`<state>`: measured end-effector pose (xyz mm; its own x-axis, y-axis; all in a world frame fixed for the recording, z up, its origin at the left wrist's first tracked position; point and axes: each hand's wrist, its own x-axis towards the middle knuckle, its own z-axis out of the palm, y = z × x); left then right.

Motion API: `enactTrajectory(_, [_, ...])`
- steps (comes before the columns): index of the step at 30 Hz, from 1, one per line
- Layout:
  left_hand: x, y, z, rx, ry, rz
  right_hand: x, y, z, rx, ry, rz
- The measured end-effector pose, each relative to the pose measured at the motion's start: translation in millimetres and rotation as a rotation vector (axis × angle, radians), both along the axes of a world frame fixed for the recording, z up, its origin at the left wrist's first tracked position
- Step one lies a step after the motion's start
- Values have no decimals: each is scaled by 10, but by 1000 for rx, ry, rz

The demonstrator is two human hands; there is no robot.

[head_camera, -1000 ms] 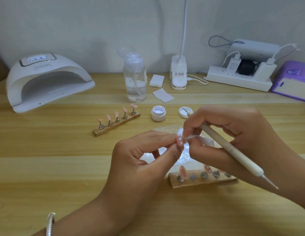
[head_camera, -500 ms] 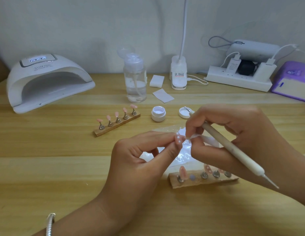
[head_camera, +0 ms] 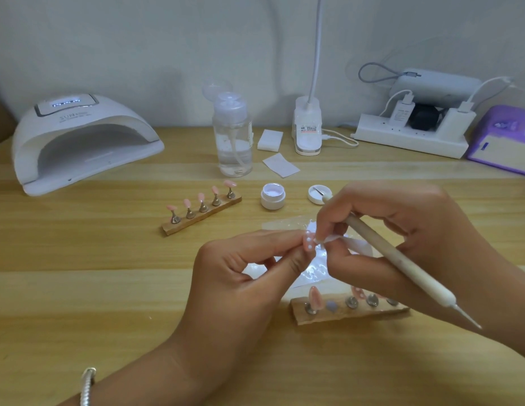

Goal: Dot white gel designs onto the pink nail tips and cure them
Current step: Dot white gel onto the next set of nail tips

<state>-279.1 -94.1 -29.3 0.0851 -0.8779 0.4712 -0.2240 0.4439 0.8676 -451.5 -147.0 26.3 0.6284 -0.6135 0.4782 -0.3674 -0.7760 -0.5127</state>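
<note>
Little has moved since the earlier frames: your right hand (head_camera: 402, 238) has edged its fingertips closer to the small pink plastic nail tip (head_camera: 308, 244), which carries white dots and sits at frame centre. Your left hand (head_camera: 235, 276) pinches that tip between thumb and forefinger, above the table. Your right hand grips the cream-white double-ended dotting tool (head_camera: 402, 259) and pinches a white wipe scrap (head_camera: 331, 238) just beside the tip. Treat the tip as light, thin, stiff and slippery; uncured dots would likely smear. Hold it by its sides or underside only. The wooden holder strip (head_camera: 343, 315) lies at lower right of centre. The white domed curing lamp (head_camera: 79, 142) stands at upper left.
</note>
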Motion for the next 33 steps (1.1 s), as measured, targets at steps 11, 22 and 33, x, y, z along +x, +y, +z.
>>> enactTrajectory(11, [-8, 35, 13, 43, 49, 39, -266, -382, 45, 4, -128, -259])
enactTrajectory(22, [-83, 57, 29, 79, -109, -144, -780, -973, -537, -41, 33, -618])
enactTrajectory(33, [-92, 52, 17, 116, -225, -105, -784, -973, -572, 5, -19, -588])
